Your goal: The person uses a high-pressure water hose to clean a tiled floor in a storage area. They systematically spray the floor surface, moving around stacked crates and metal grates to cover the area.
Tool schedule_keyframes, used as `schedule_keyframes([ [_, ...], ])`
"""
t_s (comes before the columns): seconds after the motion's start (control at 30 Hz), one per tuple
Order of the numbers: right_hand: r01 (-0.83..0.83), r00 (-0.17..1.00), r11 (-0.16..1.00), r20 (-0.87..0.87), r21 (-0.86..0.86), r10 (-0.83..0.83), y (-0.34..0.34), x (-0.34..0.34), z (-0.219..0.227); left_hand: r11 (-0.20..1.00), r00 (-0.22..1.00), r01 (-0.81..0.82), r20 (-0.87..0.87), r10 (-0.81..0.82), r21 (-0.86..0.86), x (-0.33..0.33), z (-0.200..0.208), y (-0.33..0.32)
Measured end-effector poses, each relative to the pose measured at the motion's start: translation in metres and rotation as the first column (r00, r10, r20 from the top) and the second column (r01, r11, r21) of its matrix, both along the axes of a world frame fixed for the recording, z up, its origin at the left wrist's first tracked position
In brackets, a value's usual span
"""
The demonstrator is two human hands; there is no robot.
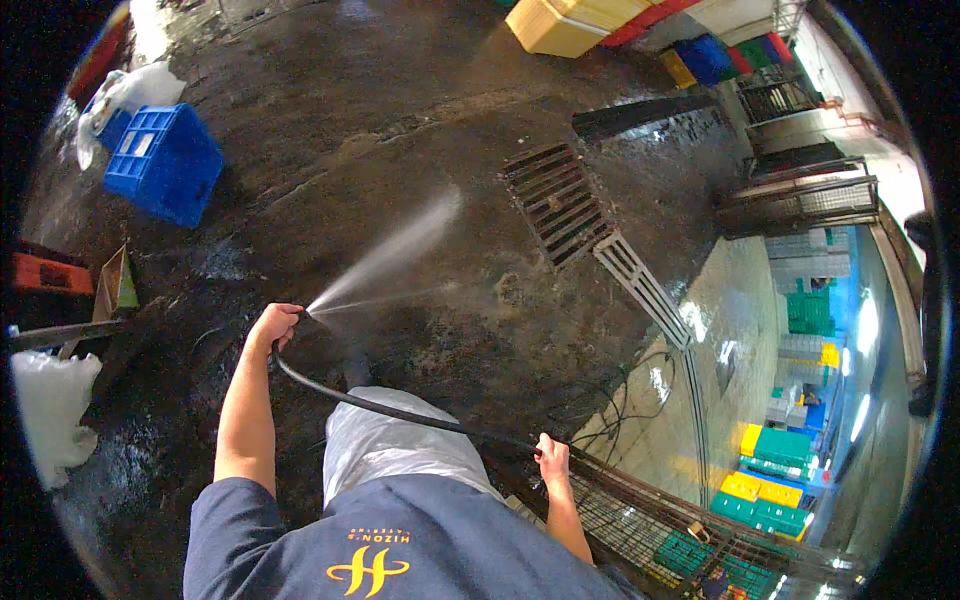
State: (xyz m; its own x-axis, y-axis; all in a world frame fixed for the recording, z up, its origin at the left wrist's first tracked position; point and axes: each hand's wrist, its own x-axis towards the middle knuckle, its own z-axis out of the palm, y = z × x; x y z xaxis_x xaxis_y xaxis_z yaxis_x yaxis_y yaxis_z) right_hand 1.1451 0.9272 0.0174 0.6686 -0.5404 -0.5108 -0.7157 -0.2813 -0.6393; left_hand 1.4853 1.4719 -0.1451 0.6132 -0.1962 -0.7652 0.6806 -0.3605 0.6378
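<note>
My left hand (276, 325) is closed round the end of a black hose (395, 411), held out over the wet dark floor (400, 250). Water (390, 250) sprays from that end in a white fan, away and to the right, with a thinner jet beside it. From the left hand the hose sags across in front of my body to my right hand (552, 458), which is closed round it farther along. A clear plastic apron (400, 440) covers my lap.
A floor grate (560, 203) joins a narrow drain channel (650, 295). Blue crate (165, 165), plastic bags (55, 415) and an orange crate (50, 272) lie left. A yellow box (560, 25) stands far off. At right, a wire gate (640, 520) borders a lit room with stacked crates (775, 450).
</note>
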Motion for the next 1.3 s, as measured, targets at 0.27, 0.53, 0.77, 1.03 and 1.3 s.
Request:
schedule_keyframes([
  [0.27,0.194,0.979,0.981,0.059,-0.015,-0.193,0.005,0.001,0.019,0.996,0.997,0.071,0.037,-0.069,-0.055,0.018,0.012,-0.046],
  [0.53,0.269,0.956,0.962,0.111,0.048,-0.272,0.004,0.003,0.011,0.989,0.983,0.122,-0.131,-0.132,-0.082,-0.02,0.015,-0.074],
  [0.77,0.332,0.93,0.94,0.138,0.079,-0.34,-0.011,-0.003,0.023,0.975,0.974,0.161,-0.132,-0.182,-0.154,-0.039,0.016,-0.111],
  [1.03,-0.106,0.984,0.993,0.148,0.042,0.099,0.035,0.048,0.025,0.978,0.967,-0.165,-0.176,0.185,0.127,-0.125,0.043,0.05],
  [1.3,-0.549,0.835,0.833,0.102,0.074,0.541,0.122,0.148,0.007,0.86,0.877,-0.439,-0.087,0.473,0.26,-0.198,0.104,0.199],
])
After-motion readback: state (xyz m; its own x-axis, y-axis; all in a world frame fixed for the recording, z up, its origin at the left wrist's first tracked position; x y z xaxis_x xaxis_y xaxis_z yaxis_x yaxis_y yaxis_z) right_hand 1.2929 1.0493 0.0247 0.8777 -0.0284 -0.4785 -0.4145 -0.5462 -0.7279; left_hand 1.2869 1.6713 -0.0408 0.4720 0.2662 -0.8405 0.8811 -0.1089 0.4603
